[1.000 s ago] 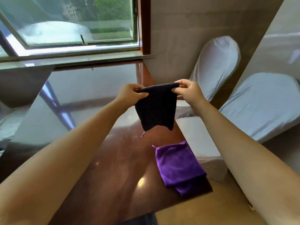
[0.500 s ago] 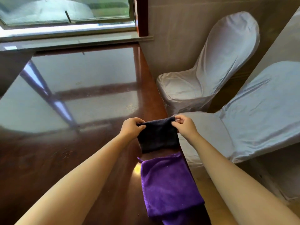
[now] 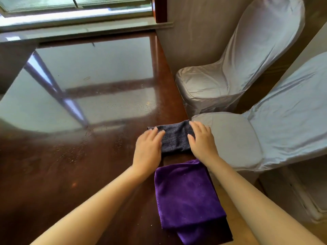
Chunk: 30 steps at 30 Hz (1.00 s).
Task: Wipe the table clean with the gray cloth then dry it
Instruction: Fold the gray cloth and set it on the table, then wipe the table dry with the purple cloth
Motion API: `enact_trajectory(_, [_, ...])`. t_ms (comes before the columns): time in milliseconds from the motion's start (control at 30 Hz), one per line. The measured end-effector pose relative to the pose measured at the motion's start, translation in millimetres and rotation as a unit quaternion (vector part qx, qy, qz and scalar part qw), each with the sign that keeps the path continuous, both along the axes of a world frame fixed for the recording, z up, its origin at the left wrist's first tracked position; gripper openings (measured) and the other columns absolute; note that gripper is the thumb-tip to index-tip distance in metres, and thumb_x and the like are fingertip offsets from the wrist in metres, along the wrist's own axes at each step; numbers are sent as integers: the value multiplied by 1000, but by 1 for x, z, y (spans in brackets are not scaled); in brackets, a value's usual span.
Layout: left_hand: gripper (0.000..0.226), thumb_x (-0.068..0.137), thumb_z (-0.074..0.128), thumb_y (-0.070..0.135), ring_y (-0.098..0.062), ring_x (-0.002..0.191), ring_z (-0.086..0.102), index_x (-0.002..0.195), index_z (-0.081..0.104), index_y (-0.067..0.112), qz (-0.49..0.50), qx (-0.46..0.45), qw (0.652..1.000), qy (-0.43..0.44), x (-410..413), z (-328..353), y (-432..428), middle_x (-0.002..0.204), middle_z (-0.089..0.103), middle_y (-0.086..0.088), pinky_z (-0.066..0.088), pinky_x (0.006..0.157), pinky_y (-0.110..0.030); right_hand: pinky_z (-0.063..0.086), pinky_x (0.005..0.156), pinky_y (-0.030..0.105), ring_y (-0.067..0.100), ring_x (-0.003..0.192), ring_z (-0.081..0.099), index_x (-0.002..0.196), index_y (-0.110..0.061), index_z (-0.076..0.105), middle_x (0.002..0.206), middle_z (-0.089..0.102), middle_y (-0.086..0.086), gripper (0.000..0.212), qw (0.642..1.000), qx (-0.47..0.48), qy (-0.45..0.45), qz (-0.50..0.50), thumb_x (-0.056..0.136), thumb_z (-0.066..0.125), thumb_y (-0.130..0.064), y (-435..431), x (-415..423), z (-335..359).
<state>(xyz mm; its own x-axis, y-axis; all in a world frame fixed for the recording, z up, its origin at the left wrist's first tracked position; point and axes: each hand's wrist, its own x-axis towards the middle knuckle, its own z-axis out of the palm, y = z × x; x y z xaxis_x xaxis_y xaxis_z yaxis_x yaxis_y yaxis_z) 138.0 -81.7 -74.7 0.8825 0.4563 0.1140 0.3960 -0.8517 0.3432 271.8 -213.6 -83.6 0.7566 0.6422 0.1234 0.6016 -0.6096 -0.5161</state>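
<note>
The glossy dark-red counter point(image 3: 99, 174) shows scattered specks, perhaps crumbs or droplets. Two gray-covered chairs point(image 3: 235, 71) stand along its right edge. A folded purple cloth point(image 3: 185, 197) lies nearest. Beyond it, the dark gray cloth point(image 3: 175, 138) lies flat near the edge, left hand point(image 3: 147, 151) and right hand point(image 3: 202, 140) spread flat on its ends.

This looks like a dining room in a restaurant or banquet hall. A large table point(image 3: 74, 156) of polished dark red-brown wood, glossy enough to mirror the light, fills most of the view, and along its right edge stand two chairs point(image 3: 235, 71) wrapped whole in pale grey fabric slipcovers, as at catered events. At the table's far end a window point(image 3: 76, 4) sits above a stone sill point(image 3: 85, 28).
</note>
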Motion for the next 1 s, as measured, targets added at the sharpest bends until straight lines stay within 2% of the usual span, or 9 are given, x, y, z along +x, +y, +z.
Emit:
enact_trajectory(100, [47,91,45,26,-28,137,31,136,40,16,-66,3,996,62,-44,-14,-51,146,37,-11,17,114,-45,26,110,36,31,129,41,128,-4,50,137,49,16,41,994,6,-4,109,88,52,-8,-37,-40,-4])
enact_trajectory(167, [53,87,46,39,-26,133,38,134,44,15,-90,37,989,108,-67,-25,-77,142,43,-9,29,108,-48,18,114,41,29,136,34,132,-7,48,142,45,13,43,986,-41,-8,161,89,50,-13,-58,-69,-13])
enact_trajectory(267, [59,87,32,49,-23,132,38,135,43,17,-66,59,986,143,-81,-28,-90,142,43,-7,37,102,-46,-5,116,41,21,144,1,146,-17,15,156,13,5,58,971,-142,-35,191,95,38,-32,-78,-94,-28])
enact_trajectory(333, [60,90,26,49,-24,137,28,140,34,17,-63,58,988,127,-82,-32,-89,148,32,-7,22,113,-38,-11,115,41,22,142,-16,145,-24,-6,155,-11,2,65,970,-169,-54,167,95,30,-45,-82,-101,-30])
enact_trajectory(400, [58,92,25,46,-25,139,19,142,27,17,-72,51,988,127,-82,-35,-87,150,23,-6,3,114,-37,-13,115,41,22,141,-22,142,-31,-14,152,-20,-2,65,968,-185,-53,162,92,19,-56,-81,-108,-31])
enact_trajectory(533, [55,93,23,43,-21,141,13,143,25,20,-76,52,985,149,-87,-33,-82,152,21,-4,9,115,-48,-16,115,44,20,138,-29,138,-38,-24,151,-28,-4,68,959,-221,-54,168,83,1,-69,-79,-116,-39])
enact_trajectory(633, [55,95,22,43,-13,137,-22,145,5,27,-41,-11,996,82,-100,-40,-55,154,-6,4,-20,111,-36,-14,114,49,26,138,-30,141,-35,-19,153,-24,4,76,953,-248,-63,162,80,6,-73,-74,-121,-39])
enact_trajectory(833, [59,93,33,46,-15,142,-10,145,11,28,148,-10,986,76,-158,-41,49,156,2,1,-7,114,-43,-7,110,55,38,141,-14,146,-33,4,156,-8,9,84,950,-232,-64,198,77,14,-79,-34,-158,-36])
enact_trajectory(1000, [60,92,28,50,-17,143,-6,145,9,31,214,14,972,96,-181,-41,135,157,2,1,-9,113,-51,-3,112,61,42,140,-5,146,-28,17,156,3,11,82,954,-220,-79,189,79,23,-76,23,-188,-37])
